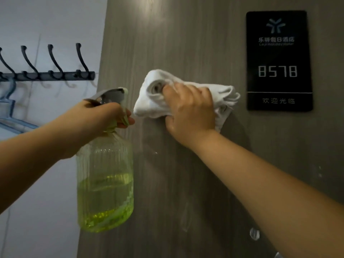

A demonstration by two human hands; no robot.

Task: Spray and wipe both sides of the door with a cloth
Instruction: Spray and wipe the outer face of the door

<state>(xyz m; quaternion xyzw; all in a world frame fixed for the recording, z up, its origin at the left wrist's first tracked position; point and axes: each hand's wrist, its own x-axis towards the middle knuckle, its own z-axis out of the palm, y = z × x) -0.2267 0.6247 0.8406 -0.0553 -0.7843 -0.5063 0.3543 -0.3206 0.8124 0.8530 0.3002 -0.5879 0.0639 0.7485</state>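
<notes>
While both forearms reach in from the lower edge, 2 items are in hand. Item 1: ribbed, translucent yellow-green plastic spray bottle, under half full of green liquid, grey trigger head; the left hand grasps its neck, with fingers curled on the trigger and the nozzle facing the door. Item 2: bunched white terry cloth, pressed flat to the door by the right hand, whose fingers clutch its folds.

Risks, as judged: the loose cloth tail at right could snag the plaque edge; spray fired now might wet the right hand rather than the panel; wet streaks lower down may dry to marks if left.

Item 3: grey-brown wood-grain door, misted below the cloth. Item 4: black rectangular room plaque, numbered 8578. Beyond, left: white wall, black metal rail of 4 coat hooks, blue plastic hanger.
</notes>
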